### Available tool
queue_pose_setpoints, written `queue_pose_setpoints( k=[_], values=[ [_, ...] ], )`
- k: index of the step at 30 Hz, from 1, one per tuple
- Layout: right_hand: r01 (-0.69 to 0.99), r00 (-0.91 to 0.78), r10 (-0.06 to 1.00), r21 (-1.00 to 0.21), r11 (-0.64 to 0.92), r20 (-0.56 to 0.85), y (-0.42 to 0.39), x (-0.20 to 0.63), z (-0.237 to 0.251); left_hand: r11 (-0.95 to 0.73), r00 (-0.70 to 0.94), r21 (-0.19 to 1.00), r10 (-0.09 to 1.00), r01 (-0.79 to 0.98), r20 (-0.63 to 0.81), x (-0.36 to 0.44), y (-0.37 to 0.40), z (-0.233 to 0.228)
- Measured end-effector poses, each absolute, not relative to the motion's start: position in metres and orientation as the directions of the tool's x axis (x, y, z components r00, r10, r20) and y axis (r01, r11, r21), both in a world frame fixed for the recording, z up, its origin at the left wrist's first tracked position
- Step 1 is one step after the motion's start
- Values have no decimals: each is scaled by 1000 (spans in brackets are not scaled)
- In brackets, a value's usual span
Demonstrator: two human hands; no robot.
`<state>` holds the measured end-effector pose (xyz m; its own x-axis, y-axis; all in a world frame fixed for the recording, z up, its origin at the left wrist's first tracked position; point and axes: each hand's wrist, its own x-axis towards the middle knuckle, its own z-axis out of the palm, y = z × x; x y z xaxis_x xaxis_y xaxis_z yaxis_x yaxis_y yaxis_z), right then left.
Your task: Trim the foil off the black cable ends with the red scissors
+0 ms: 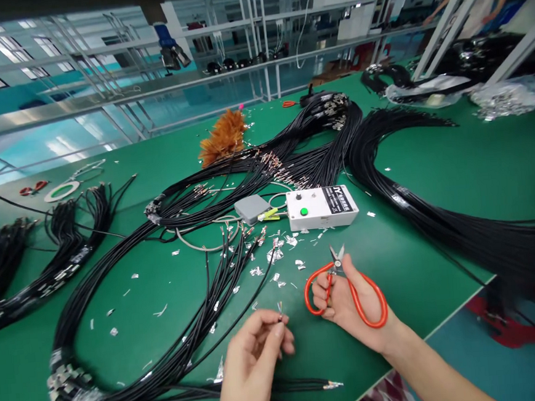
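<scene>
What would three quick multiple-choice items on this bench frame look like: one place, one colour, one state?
1. Where is the white control box?
A. beyond the scissors
B. beside the feather duster
C. off the table

2. What colour are the scissors' handles?
A. blue
B. red
C. yellow

3. What does the left hand hold?
A. nothing
B. tape roll
C. a cable end

Answers: 1 A, box lies farther up the green table; 2 B, red loops in the right hand; 3 C, fingertips pinch the black cable's tip.

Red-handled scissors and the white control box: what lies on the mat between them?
In the head view, only scattered foil scraps on green mat lie between the scissors and the white control box.
</scene>
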<state>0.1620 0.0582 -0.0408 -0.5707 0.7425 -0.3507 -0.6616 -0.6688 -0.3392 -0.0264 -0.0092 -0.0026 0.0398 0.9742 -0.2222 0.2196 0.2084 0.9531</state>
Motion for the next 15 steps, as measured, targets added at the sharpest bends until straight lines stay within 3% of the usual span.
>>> queue_pose_setpoints(
  k=[1,3,5,7,10,12,13,14,15],
  values=[
    [-685,-565,748,-308,-660,-348,59,163,-44,55,14,911,998,409,-66,-28,-6,-4],
    [-726,-561,754,-233,-647,-342,59,165,-48,-189,4,671,964,717,267,-32,6,-5],
    [-747,-570,751,-172,-643,-332,60,165,-50,-189,-38,506,913,842,406,-39,24,-3],
    [-753,-572,752,-155,-640,-327,60,164,-51,-70,-155,521,914,851,376,-45,43,-3],
    [-748,-568,755,-177,-639,-328,59,164,-50,-63,-127,549,945,834,302,-46,45,-10],
    [-749,-568,755,-177,-639,-328,60,164,-49,-203,51,543,958,815,282,-39,23,-22],
    [-749,-568,755,-173,-639,-329,60,163,-48,-348,259,536,937,769,236,-35,7,-28],
    [-750,-566,755,-173,-639,-332,60,163,-48,-440,422,500,893,746,156,-30,-9,-34],
    [-749,-564,754,-176,-639,-336,61,162,-47,-479,485,397,870,783,92,-25,-24,-40]
  ],
)
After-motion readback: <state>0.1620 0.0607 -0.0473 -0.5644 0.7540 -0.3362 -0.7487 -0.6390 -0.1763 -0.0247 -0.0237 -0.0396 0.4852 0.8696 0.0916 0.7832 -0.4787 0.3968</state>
